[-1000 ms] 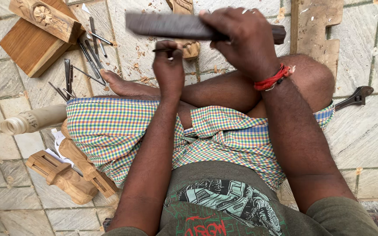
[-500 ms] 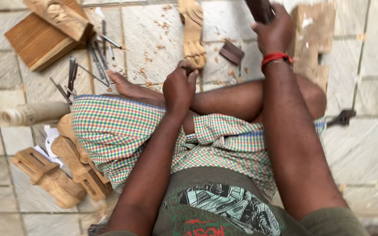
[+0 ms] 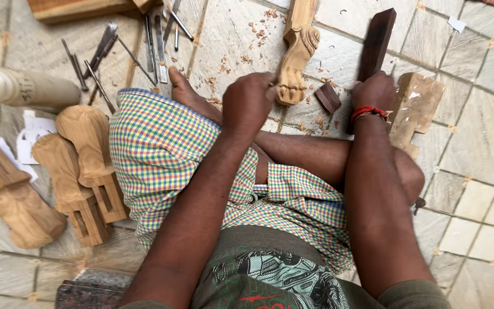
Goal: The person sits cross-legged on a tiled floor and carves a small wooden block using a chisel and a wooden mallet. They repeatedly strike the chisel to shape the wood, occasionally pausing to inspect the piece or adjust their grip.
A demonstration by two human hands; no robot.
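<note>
Head view, right hand: the right hand (image 3: 375, 91) has come down from high at 12 o'clock to rest near the floor, its fingers clamped round the lower end of the dark wooden mallet (image 3: 377, 43), which now stands tilted up toward 12 o'clock instead of lying crosswise overhead.
Head view, left hand: the left hand (image 3: 248, 102) stays in the middle, fingers closed together against the carved wooden leg (image 3: 294, 54); whether they pinch a chisel I cannot tell, the tool being hidden.
Head view, workpiece: the carved wooden leg lies on the stone floor (image 3: 475, 149) at 12 o'clock, its paw-shaped end touching the left hand, wood chips (image 3: 258, 28) scattered beside it.
Head view, surroundings: chisels (image 3: 155, 40) lie at 11 o'clock; more carved legs (image 3: 81, 166) wait at 9 o'clock.
Meaning: by my judgement the mallet stroke has just finished, and carving on the paw is in mid-course.
</note>
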